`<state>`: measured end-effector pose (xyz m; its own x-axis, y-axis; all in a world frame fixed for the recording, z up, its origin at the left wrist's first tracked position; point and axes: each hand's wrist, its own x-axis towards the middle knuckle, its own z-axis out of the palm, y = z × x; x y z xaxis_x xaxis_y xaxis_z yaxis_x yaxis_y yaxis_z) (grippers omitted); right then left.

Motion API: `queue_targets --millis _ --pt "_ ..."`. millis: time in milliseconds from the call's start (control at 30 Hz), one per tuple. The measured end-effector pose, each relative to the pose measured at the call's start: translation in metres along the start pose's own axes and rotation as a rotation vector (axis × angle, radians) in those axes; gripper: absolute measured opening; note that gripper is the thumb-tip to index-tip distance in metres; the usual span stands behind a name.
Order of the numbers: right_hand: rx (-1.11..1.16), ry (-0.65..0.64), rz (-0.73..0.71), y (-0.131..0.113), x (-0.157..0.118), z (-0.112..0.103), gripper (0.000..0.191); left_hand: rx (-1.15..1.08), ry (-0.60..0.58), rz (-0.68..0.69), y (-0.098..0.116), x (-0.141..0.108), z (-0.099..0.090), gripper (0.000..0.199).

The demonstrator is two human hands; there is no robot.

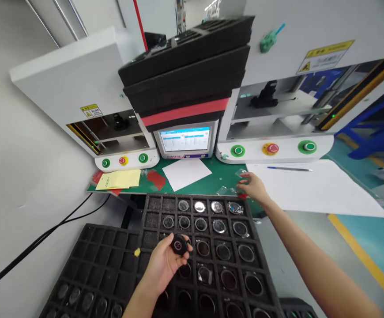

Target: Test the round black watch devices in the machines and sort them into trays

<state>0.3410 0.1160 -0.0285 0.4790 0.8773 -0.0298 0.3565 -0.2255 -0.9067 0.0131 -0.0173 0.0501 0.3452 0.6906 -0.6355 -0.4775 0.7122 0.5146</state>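
Note:
My left hand (pixel 163 264) is closed around a round black watch case (pixel 179 244), its back with a small ringed centre facing up. It is held above a black foam tray (pixel 192 236) whose square pockets hold several round watch parts (pixel 223 252). Over the edge of the green table, my right hand (pixel 254 187) has its fingers apart and nothing visible in them. Close to its fingertips lie pieces of clear film (pixel 227 191) and a small red piece (pixel 242 195).
Two white press machines with button panels (pixel 271 149) (pixel 123 160) flank a small monitor (pixel 186 140), with stacked black foam trays (pixel 192 66) above it. Paper sheets (pixel 314 187), a pen (pixel 289 168) and yellow notes (pixel 119 179) lie on the table. Another foam tray (pixel 107 251) sits lower left.

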Motion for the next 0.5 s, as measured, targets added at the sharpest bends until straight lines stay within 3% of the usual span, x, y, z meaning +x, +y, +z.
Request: queue_targets --millis 167,300,400,500 --pt "-0.146 0.126 -0.151 0.002 -0.012 -0.002 0.020 -0.027 0.122 0.037 0.007 -0.010 -0.016 0.026" --pt "-0.160 0.172 -0.304 -0.008 -0.047 0.000 0.029 -0.010 0.074 0.038 0.004 -0.014 -0.015 0.035" --pt "-0.127 0.170 -0.430 -0.021 -0.090 0.011 0.038 0.255 0.086 0.156 -0.008 -0.004 -0.019 0.044" --pt "-0.160 0.253 -0.664 -0.032 -0.137 0.021 0.030 0.641 0.246 0.290 -0.024 0.019 -0.037 0.042"
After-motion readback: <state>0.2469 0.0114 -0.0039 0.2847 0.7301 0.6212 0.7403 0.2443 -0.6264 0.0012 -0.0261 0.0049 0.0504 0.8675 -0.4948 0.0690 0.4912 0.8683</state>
